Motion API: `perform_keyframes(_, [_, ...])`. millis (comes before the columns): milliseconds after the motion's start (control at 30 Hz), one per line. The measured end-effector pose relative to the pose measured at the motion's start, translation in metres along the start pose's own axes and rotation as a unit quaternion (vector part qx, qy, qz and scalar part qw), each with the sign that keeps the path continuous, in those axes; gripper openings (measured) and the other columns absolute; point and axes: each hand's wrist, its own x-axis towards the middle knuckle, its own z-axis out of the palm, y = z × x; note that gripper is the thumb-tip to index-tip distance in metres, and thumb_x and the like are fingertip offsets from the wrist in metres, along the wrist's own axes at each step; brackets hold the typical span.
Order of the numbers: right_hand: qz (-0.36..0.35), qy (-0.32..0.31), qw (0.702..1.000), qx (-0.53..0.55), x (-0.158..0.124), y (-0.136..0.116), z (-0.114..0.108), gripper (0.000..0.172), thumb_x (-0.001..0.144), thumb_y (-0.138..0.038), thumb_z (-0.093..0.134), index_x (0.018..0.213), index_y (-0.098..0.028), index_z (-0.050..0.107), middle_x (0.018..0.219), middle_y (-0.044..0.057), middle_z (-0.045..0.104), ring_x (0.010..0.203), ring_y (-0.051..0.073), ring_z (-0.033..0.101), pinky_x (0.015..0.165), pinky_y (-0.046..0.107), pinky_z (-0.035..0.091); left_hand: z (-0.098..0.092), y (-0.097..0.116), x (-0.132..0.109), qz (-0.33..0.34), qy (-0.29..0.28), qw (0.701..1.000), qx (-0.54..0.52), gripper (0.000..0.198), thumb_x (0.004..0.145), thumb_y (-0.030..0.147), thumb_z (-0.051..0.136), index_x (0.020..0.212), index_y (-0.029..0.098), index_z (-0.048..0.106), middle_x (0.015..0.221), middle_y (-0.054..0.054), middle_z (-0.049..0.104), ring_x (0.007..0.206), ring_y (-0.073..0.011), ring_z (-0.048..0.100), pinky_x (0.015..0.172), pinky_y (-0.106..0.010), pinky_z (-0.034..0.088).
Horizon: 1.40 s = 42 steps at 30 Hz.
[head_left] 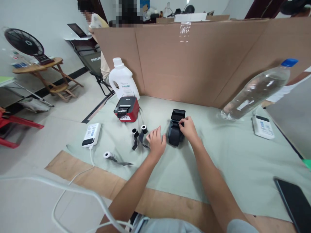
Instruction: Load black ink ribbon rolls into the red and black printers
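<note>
In the head view, a small black portable printer (176, 133) stands on the cloth with its lid (178, 115) raised. My right hand (189, 129) is at the printer's right side, thumb and fingers pinched at its edge near the lid hinge. Any small part between those fingertips is hidden. Just left of the printer, my left hand (157, 142) is held apart from it, fingers spread and nothing in them. Two small paper rolls with dark loose ends, one roll (144, 129) beside another roll (134, 131), lie left of that hand. A third roll (107, 155) is nearer the front.
A red and black label printer (127, 109) and a white jug (124, 81) stand back left. Left is a white power bank (91, 134) with a cable. A large water bottle (257, 92) leans against the cardboard wall (179, 64). A phone (293, 202) lies front right.
</note>
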Motion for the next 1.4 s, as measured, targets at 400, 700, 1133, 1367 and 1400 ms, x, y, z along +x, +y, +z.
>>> perform_keyframes(400, [0.054,0.094,0.972,0.207,0.02,0.004,-0.002,0.059,0.087,-0.038,0.056,0.14,-0.014,0.043,0.131,0.019,0.066,0.081,0.02,0.06,0.082,0.036,0.05,0.015,0.013,-0.013,-0.052,-0.113,0.974,-0.188,0.057,0.096,0.04,0.06,0.148,0.02,0.048,0.084,-0.001,0.075,0.086,-0.0207,0.072,0.084,-0.031,0.051])
perform_keyframes(700, [-0.021,0.063,0.976,0.205,0.018,0.008,-0.015,0.037,0.084,-0.042,0.06,0.111,-0.019,0.071,0.118,0.012,0.069,0.079,0.019,0.059,0.082,0.038,0.052,0.018,0.008,-0.02,0.034,-0.153,0.942,-0.298,0.037,0.087,0.022,0.061,0.123,0.02,0.069,0.063,0.006,0.054,0.06,-0.0116,0.053,0.066,-0.023,0.043])
perform_keyframes(1133, [-0.001,-0.133,0.984,0.122,0.016,0.018,-0.014,0.043,0.08,-0.025,0.071,0.123,-0.025,0.071,0.123,0.009,0.069,0.115,0.027,0.063,0.104,0.044,0.048,0.015,0.008,-0.019,0.033,-0.152,0.945,-0.288,0.027,0.086,0.024,0.06,0.107,0.021,0.076,0.063,0.005,0.055,0.059,-0.0115,0.051,0.065,-0.023,0.041])
perform_keyframes(1367, [0.084,-0.149,0.983,0.067,0.004,-0.007,-0.02,0.049,0.086,-0.026,0.066,0.135,-0.022,0.063,0.135,0.013,0.061,0.118,0.025,0.063,0.107,0.038,0.047,0.016,0.008,-0.02,0.053,-0.144,0.946,-0.287,0.025,0.087,0.023,0.06,0.107,0.021,0.076,0.064,0.005,0.056,0.059,-0.0113,0.053,0.065,-0.023,0.042])
perform_keyframes(1400, [0.109,-0.141,0.983,0.044,-0.002,-0.019,-0.019,0.054,0.087,-0.032,0.067,0.14,-0.022,0.059,0.136,0.015,0.058,0.117,0.026,0.063,0.106,0.04,0.047,0.015,0.007,-0.02,0.061,-0.142,0.948,-0.277,0.025,0.087,0.022,0.06,0.107,0.021,0.075,0.063,0.005,0.056,0.058,-0.0114,0.053,0.064,-0.023,0.042])
